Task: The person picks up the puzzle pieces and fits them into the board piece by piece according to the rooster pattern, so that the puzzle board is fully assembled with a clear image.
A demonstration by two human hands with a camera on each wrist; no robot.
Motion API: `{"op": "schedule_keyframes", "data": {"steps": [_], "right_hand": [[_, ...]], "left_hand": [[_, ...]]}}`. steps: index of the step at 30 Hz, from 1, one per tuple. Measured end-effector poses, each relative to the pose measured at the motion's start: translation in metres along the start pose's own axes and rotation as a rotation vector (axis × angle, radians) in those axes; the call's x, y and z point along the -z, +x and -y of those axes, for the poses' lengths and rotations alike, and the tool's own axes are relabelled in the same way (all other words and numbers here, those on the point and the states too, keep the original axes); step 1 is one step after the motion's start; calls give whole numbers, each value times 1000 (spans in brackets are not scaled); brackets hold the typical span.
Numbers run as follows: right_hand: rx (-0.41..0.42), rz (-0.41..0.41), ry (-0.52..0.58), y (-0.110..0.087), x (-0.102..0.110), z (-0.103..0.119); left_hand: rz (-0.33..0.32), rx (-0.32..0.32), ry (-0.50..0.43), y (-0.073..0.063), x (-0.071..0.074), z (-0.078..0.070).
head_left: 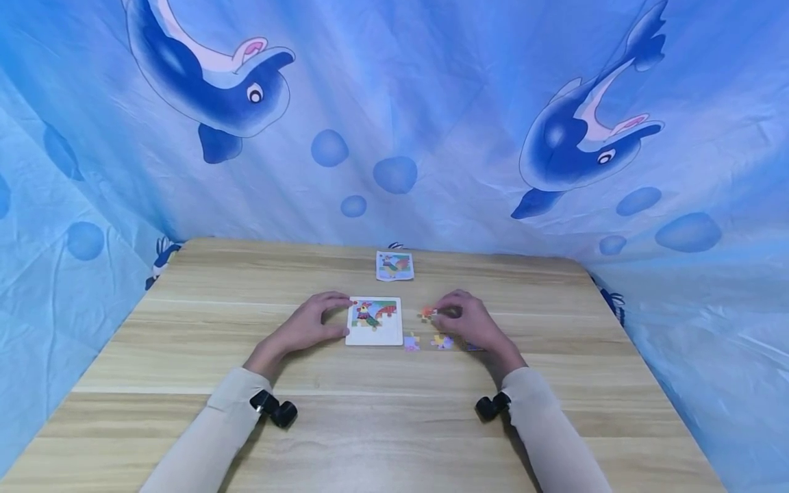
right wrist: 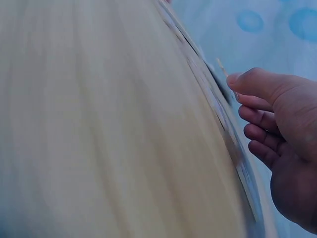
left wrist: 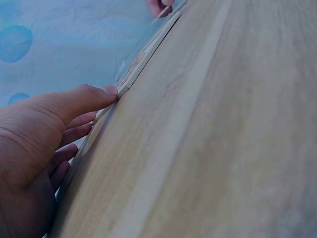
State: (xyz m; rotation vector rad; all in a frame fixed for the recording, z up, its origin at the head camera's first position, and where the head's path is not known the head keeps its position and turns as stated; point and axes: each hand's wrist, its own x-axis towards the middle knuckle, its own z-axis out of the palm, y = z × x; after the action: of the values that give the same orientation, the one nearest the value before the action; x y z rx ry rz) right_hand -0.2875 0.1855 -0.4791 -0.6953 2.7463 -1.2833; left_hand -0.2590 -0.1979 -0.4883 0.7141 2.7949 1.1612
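A square white puzzle board (head_left: 374,335) lies on the table, its picture of a rooster partly filled with pieces. My left hand (head_left: 310,322) holds the board along its left edge, thumb at the near corner and index finger at the far one. In the left wrist view the thumb (left wrist: 94,101) presses against the board's rim (left wrist: 130,85). To the right of the board, my right hand (head_left: 470,320) pinches an orange-red puzzle piece (head_left: 427,312) between thumb and index finger. The right wrist view shows that piece edge-on (right wrist: 221,67), raised off the table, with the other fingers curled.
Loose puzzle pieces lie right of the board: a lilac one (head_left: 411,342), a yellow and purple one (head_left: 442,342) and a dark blue one (head_left: 473,347) partly under the right hand. Behind the board lies a rooster picture card (head_left: 394,266). A blue dolphin-print curtain (head_left: 394,103) hangs beyond the table (head_left: 370,438).
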Motion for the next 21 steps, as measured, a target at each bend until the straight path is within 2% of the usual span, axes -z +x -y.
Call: {"op": "schedule_keyframes", "data": {"steps": [6, 11, 21], "right_hand": [[81, 69, -22, 15, -23, 22], [132, 86, -39, 23, -39, 32], [116, 82, -71, 28, -52, 39]], "left_hand": [[3, 5, -13, 0, 2, -2], [7, 7, -9, 0, 2, -3], [-7, 9, -5, 0, -2, 0]]}}
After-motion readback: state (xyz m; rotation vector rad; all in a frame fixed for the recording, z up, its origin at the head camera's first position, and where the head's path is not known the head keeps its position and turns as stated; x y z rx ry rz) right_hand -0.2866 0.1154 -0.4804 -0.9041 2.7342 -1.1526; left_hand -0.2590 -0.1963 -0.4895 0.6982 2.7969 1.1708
